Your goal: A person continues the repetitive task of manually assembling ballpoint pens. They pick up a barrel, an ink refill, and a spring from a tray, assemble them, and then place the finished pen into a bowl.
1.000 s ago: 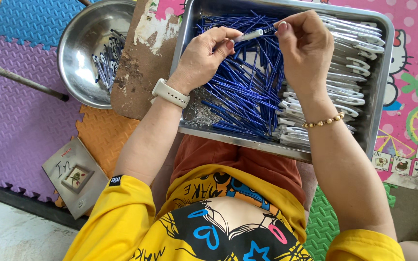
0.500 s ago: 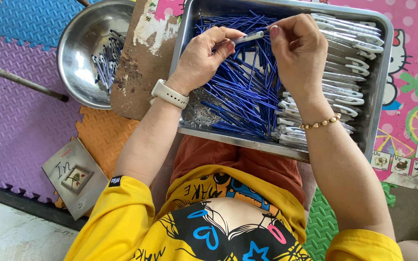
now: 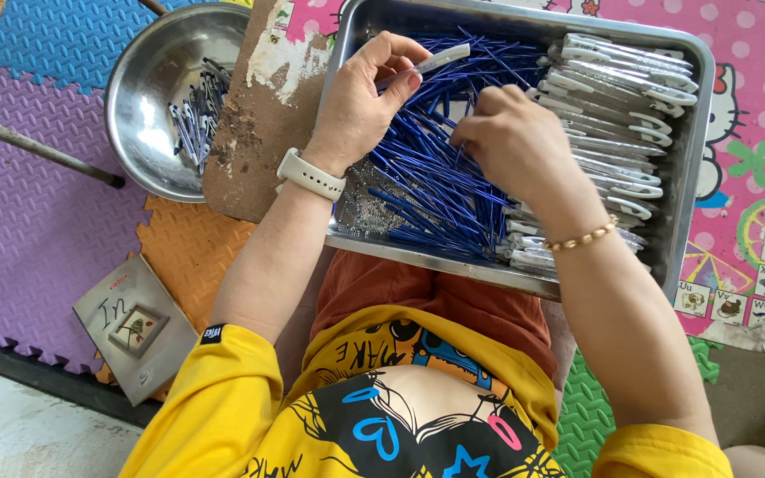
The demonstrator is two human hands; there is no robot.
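Since the earlier frame the right hand (image 3: 511, 142) has let go of the pen barrel (image 3: 427, 64) and dropped from the top of the picture to the centre, onto the heap of blue refills (image 3: 440, 181); the left hand (image 3: 365, 102) has kept the barrel and lifted it slightly toward the upper middle.

Head view: the left hand grips the pale barrel between thumb and forefinger, the barrel lying almost level with its far end pointing right, over the upper part of the metal tray (image 3: 692, 168); the wrist, with a white watch (image 3: 312, 174), bends back over the tray's left edge. The right hand is curled palm-down, fingertips buried among the refills; whether it has already pinched one I cannot tell, the fingers hiding the contact; a beaded bracelet (image 3: 584, 236) sits on its wrist at centre right.

By my reading the step in hand is picking a single refill to load into the held barrel; the next move calls for separating one thin stick from the tangle and lining its tip up with the barrel's open end.

Finished white barrels (image 3: 622, 97) lie stacked at the tray's right; a steel bowl (image 3: 148, 97) with a few pens sits at upper left; a small booklet (image 3: 130, 323) lies at lower left.
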